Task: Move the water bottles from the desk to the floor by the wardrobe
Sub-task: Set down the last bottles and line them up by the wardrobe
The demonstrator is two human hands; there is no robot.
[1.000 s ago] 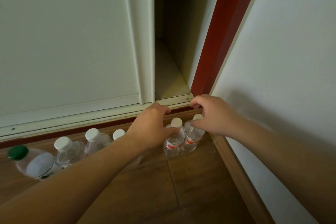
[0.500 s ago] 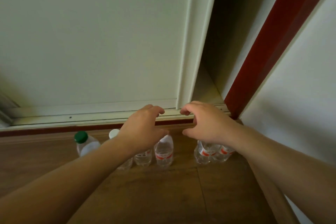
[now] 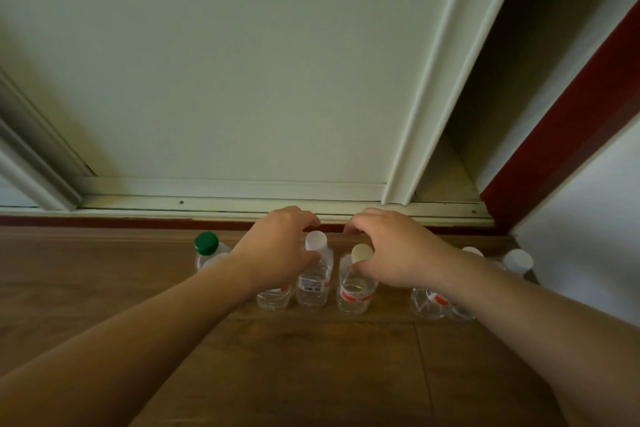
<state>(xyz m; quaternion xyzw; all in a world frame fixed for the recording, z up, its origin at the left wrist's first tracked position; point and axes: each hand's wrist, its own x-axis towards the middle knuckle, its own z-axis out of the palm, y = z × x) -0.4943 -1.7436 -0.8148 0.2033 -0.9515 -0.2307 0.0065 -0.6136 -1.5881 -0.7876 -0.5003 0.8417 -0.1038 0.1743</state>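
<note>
Several clear water bottles stand in a row on the wooden floor (image 3: 311,374) in front of the wardrobe (image 3: 242,80). From the left there is a green-capped bottle (image 3: 206,246), a bottle (image 3: 273,298) mostly hidden under my left wrist, a white-capped bottle (image 3: 313,277) and a cream-capped bottle (image 3: 356,291). Two more bottles (image 3: 429,305) (image 3: 517,262) stand at the right, partly behind my right forearm. My left hand (image 3: 277,246) curves around the white cap with its thumb against the bottle's shoulder. My right hand (image 3: 391,250) curves around the cream cap. Gaps show between fingers and caps.
The white sliding wardrobe door is partly open at the right, leaving a dark gap (image 3: 512,80). Its track (image 3: 207,201) and a dark red base strip (image 3: 104,220) run along the floor. A red frame (image 3: 554,135) and a white wall (image 3: 588,201) close the right side.
The view has swung left and down along the row. Both hands have moved left from the two corner bottles and lowered around the caps of the two middle bottles.
</note>
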